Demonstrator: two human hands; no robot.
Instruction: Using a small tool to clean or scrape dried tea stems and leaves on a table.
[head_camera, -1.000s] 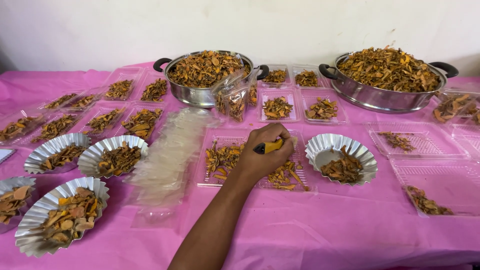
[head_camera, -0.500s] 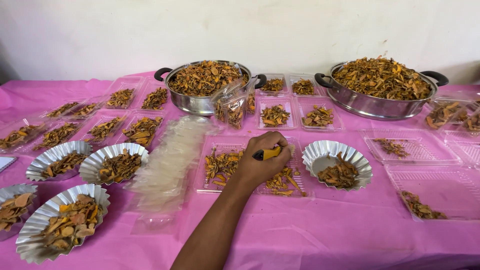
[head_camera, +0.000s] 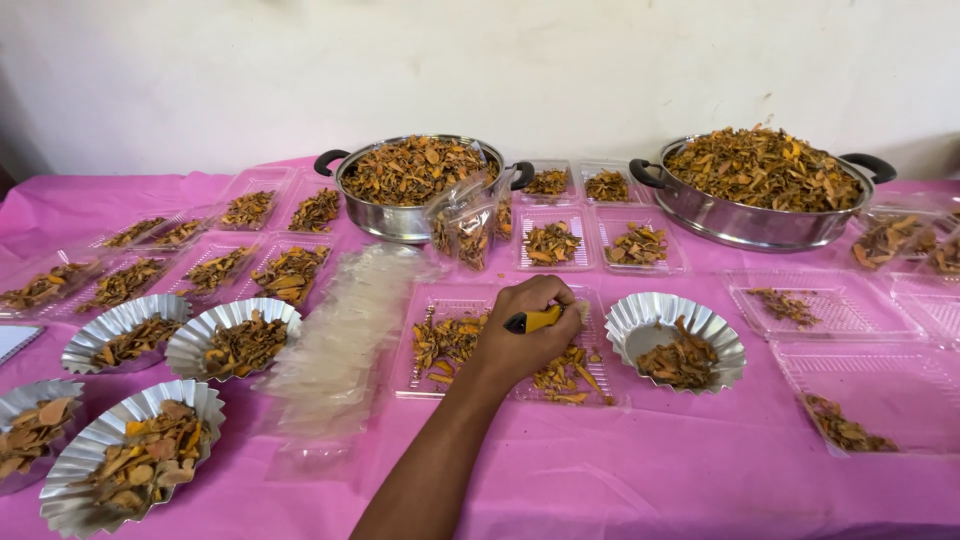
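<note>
Hand (head_camera: 528, 335) gripping the yellow, black-tipped tool (head_camera: 532, 320): over the last 1 s it has slid slightly leftward across the clear tray (head_camera: 440, 300) of dried orange-brown chips (head_camera: 445, 338), away from the fluted foil dish (head_camera: 640, 312), and now hides more of the tool. The camera has tipped downward, so the 2 steel pans sit higher in view.

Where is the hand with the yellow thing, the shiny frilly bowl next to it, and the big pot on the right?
Hand gripping a yellow-handled tool (head_camera: 528, 338), head view, on the knuckles.
Fluted silver foil bowl (head_camera: 640, 312), head view, on its left rim.
Large steel pot of dried orange-brown slices (head_camera: 745, 222), head view, on its front wall.
</note>
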